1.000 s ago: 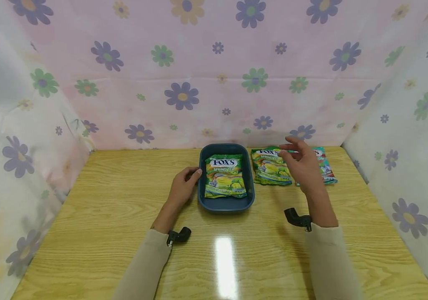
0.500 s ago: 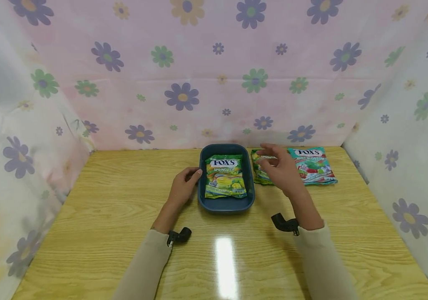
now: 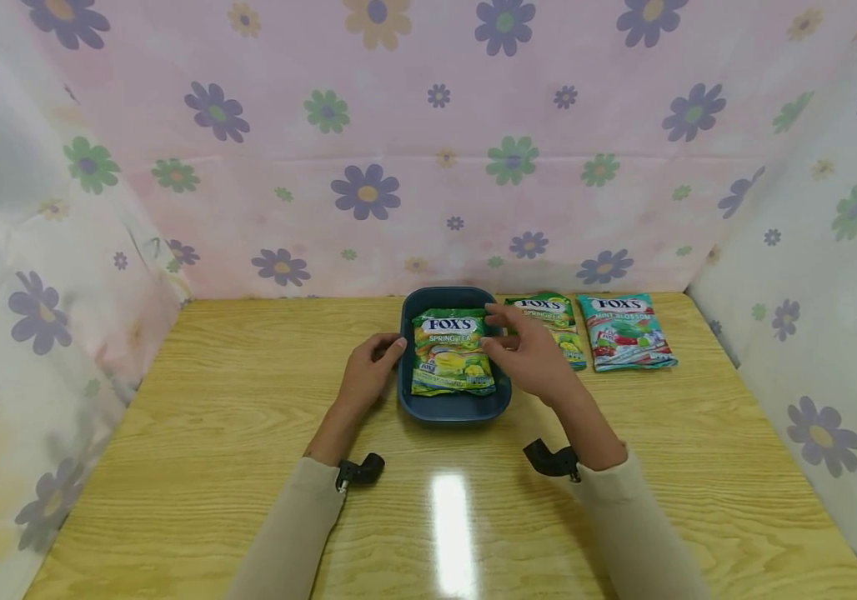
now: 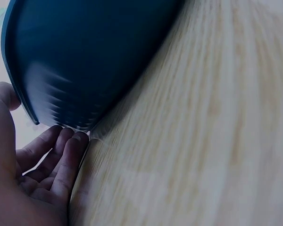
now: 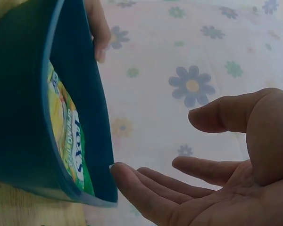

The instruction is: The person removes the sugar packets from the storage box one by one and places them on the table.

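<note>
A dark blue plastic tub stands on the table with a green Fox's Spring Tea candy bag lying inside it. My left hand holds the tub's left side. In the left wrist view, its thumb is at the rim and its fingers touch low on the outer wall. My right hand hovers over the tub's right rim, thumb and fingers spread apart with nothing between them. Behind it, partly hidden, lies another Spring Tea candy bag.
A turquoise Fox's Mint Blossom candy bag lies at the back right of the wooden table. Flowered cloth hangs behind the table and along both sides.
My right hand has moved left, from above the Mint Blossom and Spring Tea bags to the tub's right rim, uncovering the Mint Blossom bag. My left hand and the tub have stayed put.
</note>
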`<action>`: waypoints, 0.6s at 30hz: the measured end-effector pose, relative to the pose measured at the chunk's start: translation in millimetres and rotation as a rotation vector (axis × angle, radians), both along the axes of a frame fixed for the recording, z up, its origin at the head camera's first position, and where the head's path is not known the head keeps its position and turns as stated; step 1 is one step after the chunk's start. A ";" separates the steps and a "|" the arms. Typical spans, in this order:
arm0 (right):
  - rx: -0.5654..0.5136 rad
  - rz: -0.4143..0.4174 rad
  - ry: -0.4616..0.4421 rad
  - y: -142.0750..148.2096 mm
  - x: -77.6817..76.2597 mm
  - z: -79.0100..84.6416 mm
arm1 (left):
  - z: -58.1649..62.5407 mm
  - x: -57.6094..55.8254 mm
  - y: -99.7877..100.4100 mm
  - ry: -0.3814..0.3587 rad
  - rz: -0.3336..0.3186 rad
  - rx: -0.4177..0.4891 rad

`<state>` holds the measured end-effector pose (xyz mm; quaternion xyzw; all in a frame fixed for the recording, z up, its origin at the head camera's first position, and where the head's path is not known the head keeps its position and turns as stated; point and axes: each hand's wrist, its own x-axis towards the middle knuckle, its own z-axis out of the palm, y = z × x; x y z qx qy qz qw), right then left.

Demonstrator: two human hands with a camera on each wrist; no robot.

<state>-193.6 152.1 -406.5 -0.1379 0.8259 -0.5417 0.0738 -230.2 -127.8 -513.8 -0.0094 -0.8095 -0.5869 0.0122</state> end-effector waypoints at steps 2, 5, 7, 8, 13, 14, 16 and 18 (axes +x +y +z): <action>0.000 0.011 -0.023 -4.3 0.7 -1.5 | -0.6 -0.6 -0.4 0.003 -0.001 0.002; 0.027 0.018 -0.055 -9.4 0.3 -4.9 | -1.1 -1.2 -0.7 0.006 -0.002 0.001; 0.035 0.024 -0.091 -12.7 0.0 -6.5 | -1.1 -1.4 -0.7 0.007 -0.002 0.003; 0.034 0.030 -0.109 -14.4 -0.4 -7.5 | -1.0 -1.5 -0.6 0.008 -0.001 0.003; 0.027 0.038 -0.189 -23.0 -1.4 -11.0 | -0.8 -1.4 -0.6 0.011 0.001 0.002; 0.039 0.035 -0.192 -24.7 -1.6 -11.7 | -0.6 -1.2 -0.5 0.011 0.000 0.002; 0.075 0.025 -0.185 -28.0 -2.1 -13.0 | -0.4 -0.8 -0.5 0.012 -0.001 0.003; 0.114 0.019 -0.169 -30.7 -3.4 -15.4 | -0.1 -0.2 -0.4 0.016 -0.002 0.008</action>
